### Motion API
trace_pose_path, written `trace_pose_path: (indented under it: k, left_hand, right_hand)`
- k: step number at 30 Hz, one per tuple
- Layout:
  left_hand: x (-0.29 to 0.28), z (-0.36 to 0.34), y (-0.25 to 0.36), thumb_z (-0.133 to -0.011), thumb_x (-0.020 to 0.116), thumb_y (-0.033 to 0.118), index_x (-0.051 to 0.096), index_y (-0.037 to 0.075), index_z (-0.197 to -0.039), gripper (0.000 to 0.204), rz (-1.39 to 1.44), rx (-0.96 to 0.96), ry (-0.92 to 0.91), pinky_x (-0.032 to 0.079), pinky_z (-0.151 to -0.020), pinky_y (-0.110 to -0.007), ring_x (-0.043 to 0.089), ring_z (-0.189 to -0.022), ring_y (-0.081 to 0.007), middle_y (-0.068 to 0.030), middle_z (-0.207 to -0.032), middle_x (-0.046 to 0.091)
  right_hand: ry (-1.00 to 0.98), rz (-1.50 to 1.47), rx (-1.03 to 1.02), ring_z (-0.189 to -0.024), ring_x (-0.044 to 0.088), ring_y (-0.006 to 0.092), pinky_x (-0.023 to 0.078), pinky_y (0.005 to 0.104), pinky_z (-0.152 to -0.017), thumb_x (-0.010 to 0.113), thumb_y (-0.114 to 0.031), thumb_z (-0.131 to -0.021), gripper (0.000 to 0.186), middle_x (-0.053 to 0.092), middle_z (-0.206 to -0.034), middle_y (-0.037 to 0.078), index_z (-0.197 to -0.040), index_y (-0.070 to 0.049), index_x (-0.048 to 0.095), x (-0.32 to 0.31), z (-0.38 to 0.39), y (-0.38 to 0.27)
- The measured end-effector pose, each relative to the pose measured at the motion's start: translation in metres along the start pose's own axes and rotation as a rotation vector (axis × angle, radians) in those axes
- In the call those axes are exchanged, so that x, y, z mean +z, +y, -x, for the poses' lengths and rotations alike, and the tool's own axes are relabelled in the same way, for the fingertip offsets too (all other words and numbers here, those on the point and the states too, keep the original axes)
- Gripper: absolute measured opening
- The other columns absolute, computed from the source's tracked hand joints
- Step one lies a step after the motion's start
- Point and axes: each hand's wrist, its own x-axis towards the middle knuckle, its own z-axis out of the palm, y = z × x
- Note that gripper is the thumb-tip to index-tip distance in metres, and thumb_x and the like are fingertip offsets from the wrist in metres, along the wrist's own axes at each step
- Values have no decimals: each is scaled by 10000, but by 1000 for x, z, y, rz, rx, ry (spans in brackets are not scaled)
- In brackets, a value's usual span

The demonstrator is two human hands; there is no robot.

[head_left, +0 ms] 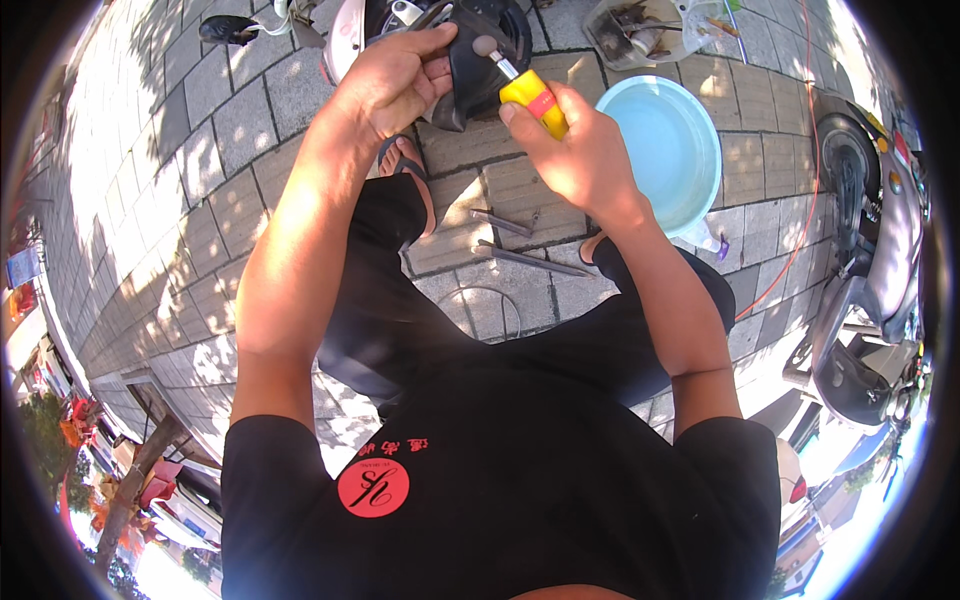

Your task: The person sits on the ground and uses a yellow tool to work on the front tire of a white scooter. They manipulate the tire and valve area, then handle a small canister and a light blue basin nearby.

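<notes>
My left hand (393,85) is closed at the upper middle, thumb and fingers gripping a limp black rubber inner tube (465,80). The tube hangs down beside a dark wheel (516,38) of a partly visible vehicle. Wrapped round a yellow handle with a red band, my right hand (582,145) holds a hand tool (530,98). From its handle a short metal shaft points up and left, ending in a rounded brownish head close to the tube. Whether that head touches the rubber I cannot tell.
A light blue basin (714,150) stands right of my right hand, with a plastic tub (596,40) of odds and ends behind it. Metal bars (535,262) and a thin wire loop (512,300) lie between my feet. Rightward run a red cord (806,200) and a parked scooter (895,270).
</notes>
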Motion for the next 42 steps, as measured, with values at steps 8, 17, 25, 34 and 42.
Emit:
trace_pose_path:
  k: [8,17,25,34,42]
  left_hand:
    - [4,2,1,-1176,550,145,692,-57,-1284,270,18,10,4,666,-1004,-378,807,-1062,-231,-147,-1181,808]
    - [2,0,-1,-1151,620,150,709,-26,-1233,213,7,-6,18,665,-978,-361,801,-1006,-196,-100,-1118,803]
    - [-3,-1,-1,-1144,631,147,708,-23,-1221,202,31,-17,-7,670,-955,-355,793,-1000,-185,-92,-1089,794]
    - [-6,-2,0,-1160,573,134,682,-81,-1289,273,67,-31,-46,663,-1027,-413,801,-1088,-263,-182,-1228,794]
    - [-9,-5,0,-1168,542,127,646,-110,-1327,304,114,-56,-159,656,-1060,-436,799,-1145,-312,-228,-1271,778]
  right_hand:
    - [35,5,-127,-955,780,422,599,470,-848,784,-499,-982,522,802,-990,189,-1241,-50,720,5,1,0]
    - [7,51,-147,-942,771,436,600,480,-835,791,-506,-973,497,792,-963,210,-1120,-38,712,5,2,-1]
    - [4,38,-191,-915,775,409,594,463,-817,799,-481,-978,494,790,-947,191,-1164,-31,716,6,-1,2]
    - [7,27,-110,-930,777,407,589,465,-823,788,-474,-978,501,797,-964,184,-1208,-34,720,-2,3,0]
    - [-38,61,-75,-912,766,418,584,477,-803,789,-460,-986,481,793,-966,191,-1209,-40,715,-1,5,-3]
